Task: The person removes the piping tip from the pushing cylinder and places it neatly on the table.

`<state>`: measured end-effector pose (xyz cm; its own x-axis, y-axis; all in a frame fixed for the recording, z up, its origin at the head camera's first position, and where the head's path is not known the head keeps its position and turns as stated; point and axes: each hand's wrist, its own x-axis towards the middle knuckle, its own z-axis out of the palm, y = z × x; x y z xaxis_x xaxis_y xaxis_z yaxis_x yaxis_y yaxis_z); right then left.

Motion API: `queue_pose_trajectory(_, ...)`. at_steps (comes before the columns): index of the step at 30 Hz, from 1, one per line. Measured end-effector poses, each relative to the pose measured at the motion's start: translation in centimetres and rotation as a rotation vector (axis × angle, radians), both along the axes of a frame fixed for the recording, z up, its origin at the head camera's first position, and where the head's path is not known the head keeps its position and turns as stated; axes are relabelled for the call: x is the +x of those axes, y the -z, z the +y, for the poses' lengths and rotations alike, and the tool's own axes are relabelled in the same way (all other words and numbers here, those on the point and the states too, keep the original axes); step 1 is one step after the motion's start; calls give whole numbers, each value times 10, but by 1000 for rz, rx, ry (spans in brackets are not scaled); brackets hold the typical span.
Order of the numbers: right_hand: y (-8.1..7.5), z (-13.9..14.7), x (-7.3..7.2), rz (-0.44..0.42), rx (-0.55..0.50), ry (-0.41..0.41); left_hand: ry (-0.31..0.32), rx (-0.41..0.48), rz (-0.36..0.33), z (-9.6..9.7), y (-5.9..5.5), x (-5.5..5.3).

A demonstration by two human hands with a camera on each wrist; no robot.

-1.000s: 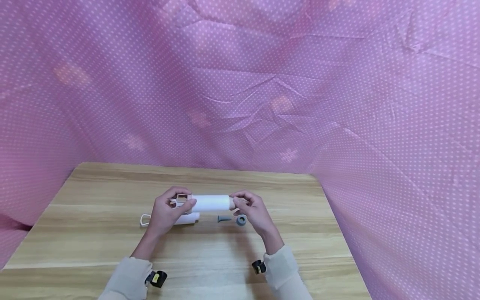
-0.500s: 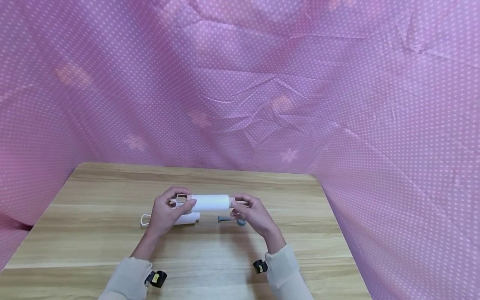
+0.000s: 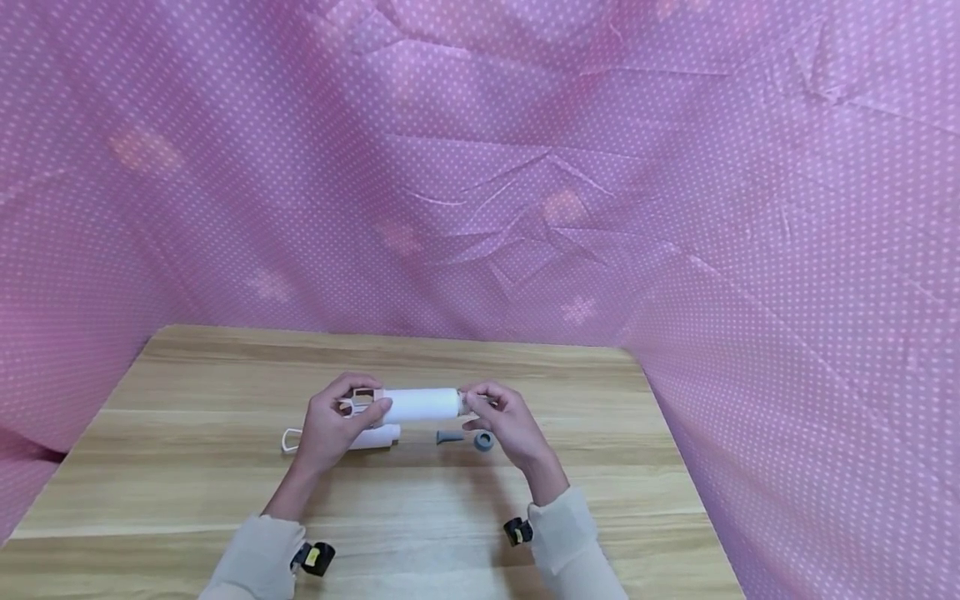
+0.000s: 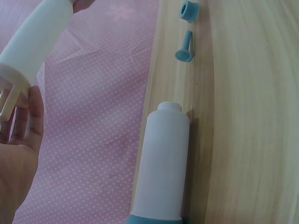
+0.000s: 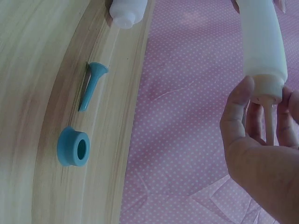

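A white bottle is held sideways above the table between both hands. My left hand grips its left end, where a beige collar carries an open frame-like handle. At the other end, my right hand has its fingers around a cream cap, from which a thin spout sticks out between the fingers. A second white bottle with a teal base lies on the table below the left hand. A wire-like loop shows at its left end.
On the wooden table lie a teal trumpet-shaped piece and a teal flanged ring, both below the right hand. Pink dotted cloth hangs around the back and sides.
The right hand's fingers have shifted around the cap, first forward and then back. The teal ring, partly covered half a second ago, is visible again. The left hand stays put.
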<state>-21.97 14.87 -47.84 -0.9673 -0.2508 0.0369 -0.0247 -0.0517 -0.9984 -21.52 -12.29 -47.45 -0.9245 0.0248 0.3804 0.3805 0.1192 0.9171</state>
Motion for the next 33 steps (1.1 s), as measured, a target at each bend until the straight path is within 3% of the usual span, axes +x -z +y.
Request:
queue_pose_trajectory(8, 0, -3, -1, -27, -25, 52, 14, -7, 1, 0, -1, 1)
queue_pose_trajectory(13, 2, 1, -2, -75, -64, 5, 2, -33, 11, 1, -5, 1)
queue_pose_trajectory(18, 1, 6, -3, -116, -12, -66, 10, -34, 12, 1, -7, 0)
queue_pose_trajectory(25, 0, 9, -3, -40, 73, -61, 18, -29, 15, 0, -4, -2)
queue_pose_trajectory(33, 3, 7, -5, -17, 34, -13, 23, -26, 26, 1, -3, -3)
